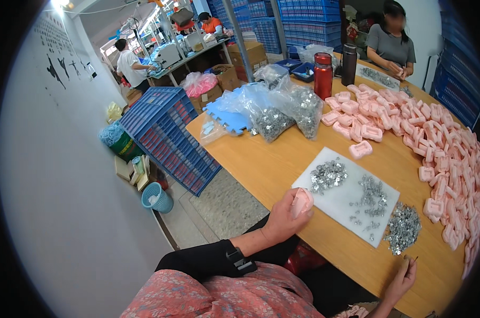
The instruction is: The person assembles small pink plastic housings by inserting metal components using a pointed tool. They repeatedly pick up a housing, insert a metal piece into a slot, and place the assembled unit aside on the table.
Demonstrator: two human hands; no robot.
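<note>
My left hand (282,220) is closed round a small pink plastic case (302,203) above the table's near edge. My right hand (401,282) pinches a thin dark rod-like tool (416,258); its exact kind is too small to make out. Between and beyond my hands lies a white foam sheet (317,211) with small silvery metal parts (329,176) in one pile and more scattered on its right half. A denser heap of the same parts (403,229) sits on the wood just off the sheet's right corner, close to my right fingertips.
A large pile of pink cases (441,169) covers the table's right side. Clear bags of metal parts (274,119), a red flask (322,77) and a black bottle (348,64) stand farther back. A co-worker (392,45) sits across. Blue crates (168,135) stand left of the table (250,183).
</note>
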